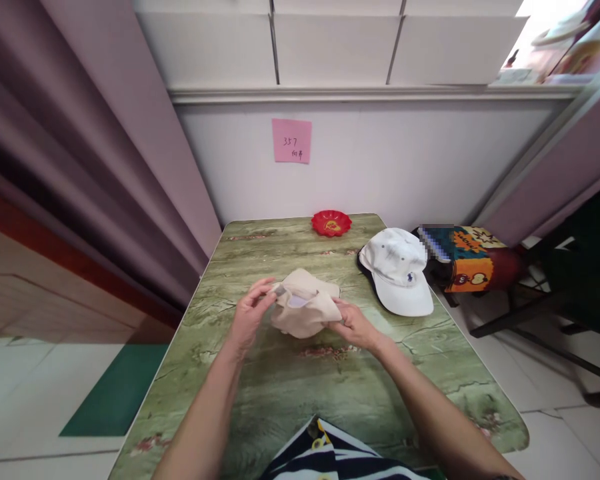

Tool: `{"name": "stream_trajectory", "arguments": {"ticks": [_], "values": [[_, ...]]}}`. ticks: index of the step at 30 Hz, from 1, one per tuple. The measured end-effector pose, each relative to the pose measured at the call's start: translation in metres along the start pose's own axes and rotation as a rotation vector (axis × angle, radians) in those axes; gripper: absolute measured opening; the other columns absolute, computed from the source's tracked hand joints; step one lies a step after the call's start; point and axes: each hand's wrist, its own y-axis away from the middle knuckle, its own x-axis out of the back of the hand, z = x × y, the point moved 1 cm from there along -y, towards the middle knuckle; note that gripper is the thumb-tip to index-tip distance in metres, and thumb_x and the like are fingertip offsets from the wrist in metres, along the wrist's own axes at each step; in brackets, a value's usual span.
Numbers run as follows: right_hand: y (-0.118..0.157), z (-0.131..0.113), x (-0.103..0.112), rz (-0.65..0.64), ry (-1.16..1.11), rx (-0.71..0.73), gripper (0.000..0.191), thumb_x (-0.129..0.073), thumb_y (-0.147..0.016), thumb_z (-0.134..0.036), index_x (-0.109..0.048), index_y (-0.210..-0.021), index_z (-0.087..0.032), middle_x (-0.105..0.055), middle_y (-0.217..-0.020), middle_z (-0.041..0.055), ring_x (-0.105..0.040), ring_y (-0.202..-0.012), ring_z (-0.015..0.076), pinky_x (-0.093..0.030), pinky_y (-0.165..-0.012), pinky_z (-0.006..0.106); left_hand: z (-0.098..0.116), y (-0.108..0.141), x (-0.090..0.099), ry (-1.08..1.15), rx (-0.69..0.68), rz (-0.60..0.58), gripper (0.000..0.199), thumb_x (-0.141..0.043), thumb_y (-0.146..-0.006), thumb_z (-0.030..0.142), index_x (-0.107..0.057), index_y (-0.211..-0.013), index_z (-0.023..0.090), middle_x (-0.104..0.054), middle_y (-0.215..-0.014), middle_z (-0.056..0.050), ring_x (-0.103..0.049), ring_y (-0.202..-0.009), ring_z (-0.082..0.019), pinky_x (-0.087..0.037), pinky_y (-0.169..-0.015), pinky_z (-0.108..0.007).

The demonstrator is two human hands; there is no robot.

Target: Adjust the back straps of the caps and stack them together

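Observation:
Between my two hands is a cream-coloured cap (pixel 305 310), held just above or on the green table, with its back opening facing up. My left hand (pixel 253 310) pinches the cap's left edge near a small grey patch, thumb and fingers closed on the fabric. On the other side, my right hand (pixel 353 322) grips the cap's right edge. A white cap (pixel 397 267) with a small blue emblem rests to the right, with a dark cap partly hidden beneath it.
The green wood-patterned table (pixel 270 387) fills the middle. A red scalloped dish (pixel 331 223) sits at its far edge by the wall. A pink note (pixel 291 141) is stuck on the wall. To the right stands a stool with a patterned cover (pixel 473 263); a purple curtain (pixel 130 133) hangs left.

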Motion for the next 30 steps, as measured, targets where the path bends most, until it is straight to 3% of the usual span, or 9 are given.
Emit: {"name": "stream_trajectory", "arguments": {"ticks": [2,4,8,12,16,20,24,27,30], "values": [[-0.009,-0.021,0.008,0.060,-0.171,-0.047,0.040,-0.050,-0.094,-0.045,-0.070,-0.073,-0.018,-0.067,-0.072,0.0009,-0.061,-0.070,0.0177,-0.048,-0.073,0.030,0.001,-0.001,0.006,0.112,0.013,0.063,0.029,-0.078,-0.073,0.041,-0.074,-0.088,0.017,-0.061,-0.132,-0.010,-0.056,-0.115,-0.022,-0.045,-0.087,-0.026],[-0.018,-0.037,0.014,0.239,-0.356,-0.159,0.040,-0.055,-0.091,-0.049,-0.069,-0.072,-0.016,-0.064,-0.066,-0.0002,-0.057,-0.061,0.0154,-0.045,-0.061,0.026,0.002,0.004,0.008,0.254,0.083,0.057,0.038,-0.074,-0.076,0.048,-0.072,-0.103,0.020,-0.062,-0.131,-0.010,-0.057,-0.116,-0.023,-0.048,-0.088,-0.029],[-0.030,-0.050,0.011,0.653,-0.821,-0.343,0.034,-0.066,-0.084,-0.048,-0.070,-0.096,-0.016,-0.073,-0.084,0.0036,-0.065,-0.074,0.0184,-0.052,-0.068,0.028,-0.007,0.034,0.006,0.386,0.264,-0.076,0.058,-0.065,-0.081,0.057,-0.059,-0.131,0.027,-0.052,-0.143,-0.011,-0.051,-0.126,-0.027,-0.052,-0.087,-0.035],[-0.027,-0.036,-0.006,0.861,-1.213,-0.532,0.027,-0.073,-0.077,-0.037,-0.069,-0.099,-0.021,-0.076,-0.096,0.0033,-0.071,-0.087,0.0207,-0.058,-0.078,0.033,-0.031,0.080,0.008,0.298,0.438,0.057,0.062,-0.077,-0.075,0.048,-0.059,-0.129,0.024,-0.052,-0.144,-0.013,-0.053,-0.126,-0.028,-0.052,-0.089,-0.033],[-0.017,-0.018,-0.025,0.792,-1.410,-0.720,0.025,-0.068,-0.082,-0.030,-0.069,-0.105,-0.020,-0.077,-0.100,0.0035,-0.072,-0.095,0.0215,-0.060,-0.084,0.034,-0.048,0.122,0.007,0.494,0.693,0.062,0.057,-0.080,-0.072,0.039,-0.063,-0.123,0.018,-0.067,-0.125,-0.015,-0.063,-0.116,-0.031,-0.056,-0.088,-0.037],[-0.014,-0.019,-0.041,0.736,-1.479,-0.788,0.022,-0.062,-0.087,-0.029,-0.068,-0.106,-0.020,-0.077,-0.102,0.0040,-0.071,-0.099,0.0213,-0.060,-0.086,0.034,-0.041,0.134,0.004,0.694,0.744,0.281,0.048,-0.075,-0.078,0.025,-0.062,-0.123,0.018,-0.072,-0.116,-0.013,-0.067,-0.109,-0.029,-0.058,-0.090,-0.037],[-0.012,-0.032,-0.051,0.539,-1.514,-0.808,0.022,-0.061,-0.090,-0.033,-0.066,-0.107,-0.020,-0.075,-0.107,0.0063,-0.072,-0.097,0.0191,-0.059,-0.084,0.032,-0.019,0.102,0.014,0.724,0.657,0.381,0.055,-0.067,-0.081,0.011,-0.055,-0.134,0.015,-0.075,-0.109,-0.011,-0.071,-0.101,-0.026,-0.060,-0.089,-0.034],[-0.005,-0.038,-0.056,0.338,-1.507,-0.878,0.027,-0.061,-0.091,-0.038,-0.066,-0.110,-0.019,-0.074,-0.111,0.0088,-0.072,-0.093,0.0176,-0.059,-0.078,0.029,0.003,0.063,0.034,0.723,0.458,0.433,0.051,-0.061,-0.086,0.008,-0.055,-0.136,0.017,-0.076,-0.106,-0.009,-0.073,-0.093,-0.021,-0.061,-0.085,-0.028],[0.004,-0.036,-0.061,0.219,-1.509,-0.876,0.030,-0.062,-0.091,-0.038,-0.067,-0.111,-0.017,-0.075,-0.104,0.0092,-0.072,-0.081,0.0146,-0.058,-0.072,0.026,0.016,0.035,0.059,0.709,0.287,0.501,0.044,-0.055,-0.090,0.007,-0.058,-0.133,0.017,-0.075,-0.108,-0.009,-0.073,-0.092,-0.019,-0.061,-0.081,-0.026]]}}
